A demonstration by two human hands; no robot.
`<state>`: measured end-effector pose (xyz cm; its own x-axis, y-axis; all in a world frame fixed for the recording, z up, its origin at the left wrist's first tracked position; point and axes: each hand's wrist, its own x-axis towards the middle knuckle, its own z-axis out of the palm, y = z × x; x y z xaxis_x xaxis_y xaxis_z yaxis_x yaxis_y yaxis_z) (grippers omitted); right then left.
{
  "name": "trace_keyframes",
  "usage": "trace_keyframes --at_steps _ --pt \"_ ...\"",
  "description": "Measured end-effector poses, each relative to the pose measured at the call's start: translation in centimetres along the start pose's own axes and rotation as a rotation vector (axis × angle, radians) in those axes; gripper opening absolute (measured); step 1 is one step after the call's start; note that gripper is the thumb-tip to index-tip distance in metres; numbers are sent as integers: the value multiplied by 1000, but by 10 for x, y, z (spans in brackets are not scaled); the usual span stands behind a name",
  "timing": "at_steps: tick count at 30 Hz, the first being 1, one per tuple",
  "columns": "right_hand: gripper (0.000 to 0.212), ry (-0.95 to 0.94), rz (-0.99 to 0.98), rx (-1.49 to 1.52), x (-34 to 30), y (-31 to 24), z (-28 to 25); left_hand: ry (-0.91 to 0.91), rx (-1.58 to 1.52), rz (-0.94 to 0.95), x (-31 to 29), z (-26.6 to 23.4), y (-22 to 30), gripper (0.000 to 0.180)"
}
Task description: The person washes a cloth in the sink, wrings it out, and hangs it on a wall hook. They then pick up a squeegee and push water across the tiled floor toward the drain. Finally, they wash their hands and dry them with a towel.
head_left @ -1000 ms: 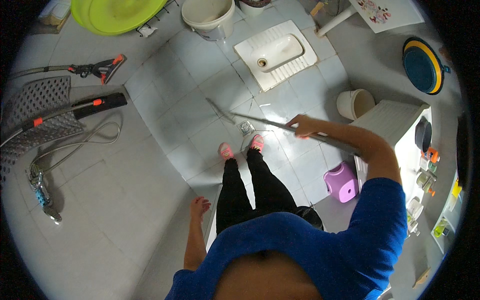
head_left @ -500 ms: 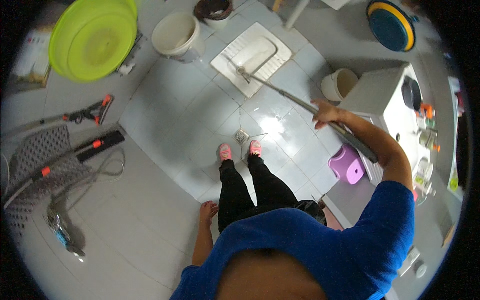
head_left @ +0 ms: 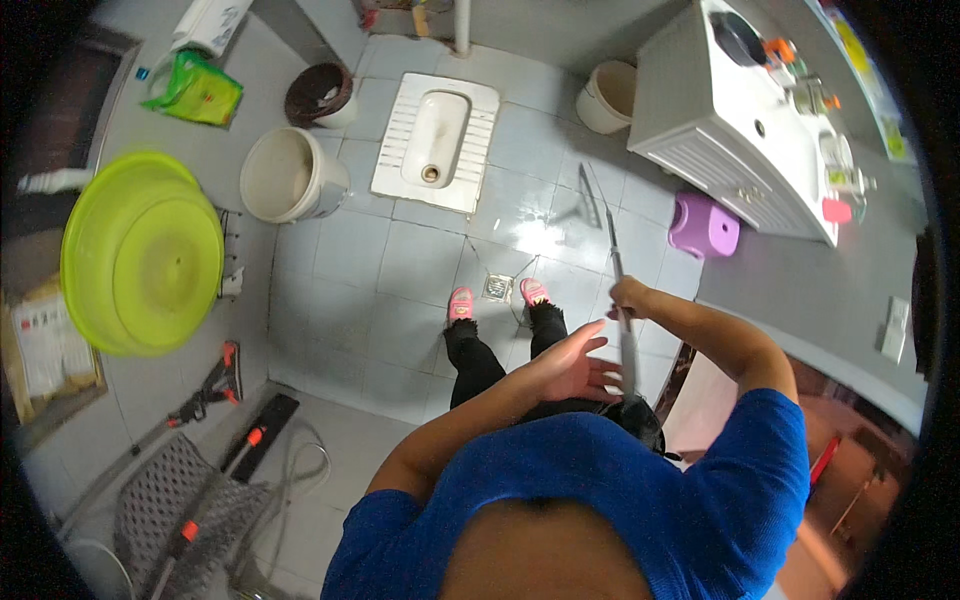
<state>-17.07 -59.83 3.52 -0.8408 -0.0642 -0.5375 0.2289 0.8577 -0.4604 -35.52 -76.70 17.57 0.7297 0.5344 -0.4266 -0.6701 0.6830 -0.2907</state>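
My right hand (head_left: 628, 297) is wrapped round the shaft of a long grey pole (head_left: 614, 240) with a thicker grey grip. The pole slants from beside my waist out over the wet floor. Its far end is thin and dark, too blurred to tell its kind. Close to the grip, my left hand (head_left: 575, 368) is open with its fingers spread. Whether it touches the grip I cannot tell. Beyond my pink shoes (head_left: 461, 304), a white squat toilet (head_left: 388, 150) is set in the tiles, and a square floor drain (head_left: 497, 288) lies near my feet.
Left stand a white bucket (head_left: 325, 190), a bin with a dark liner (head_left: 345, 112) and a big green basin (head_left: 90, 270) against the wall. Right are a purple stool (head_left: 708, 228), a white cabinet (head_left: 680, 140) and another bucket (head_left: 598, 112). A perforated grey mat (head_left: 165, 500) lies lower left.
The pole has swung off the squat toilet to the right and closer to my body. My left hand has risen from my side to beside its grip. My view has turned left.
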Motion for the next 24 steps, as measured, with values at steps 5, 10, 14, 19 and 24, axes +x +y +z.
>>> trace_keyframes --at_steps 5,10,14,19,24 --pt "23 254 -156 226 101 -21 65 -133 -478 10 -1 -94 32 16" --pt "35 644 -182 464 232 -95 70 246 -620 155 -135 -121 92 13" --pt "31 412 -77 602 336 -177 22 433 -613 236 -246 -105 122 11" --pt "10 -137 719 2217 406 -224 -45 617 -497 480 -294 -52 122 12" --pt "11 155 504 2331 321 -231 -100 698 -241 410 -277 -20 92 18"
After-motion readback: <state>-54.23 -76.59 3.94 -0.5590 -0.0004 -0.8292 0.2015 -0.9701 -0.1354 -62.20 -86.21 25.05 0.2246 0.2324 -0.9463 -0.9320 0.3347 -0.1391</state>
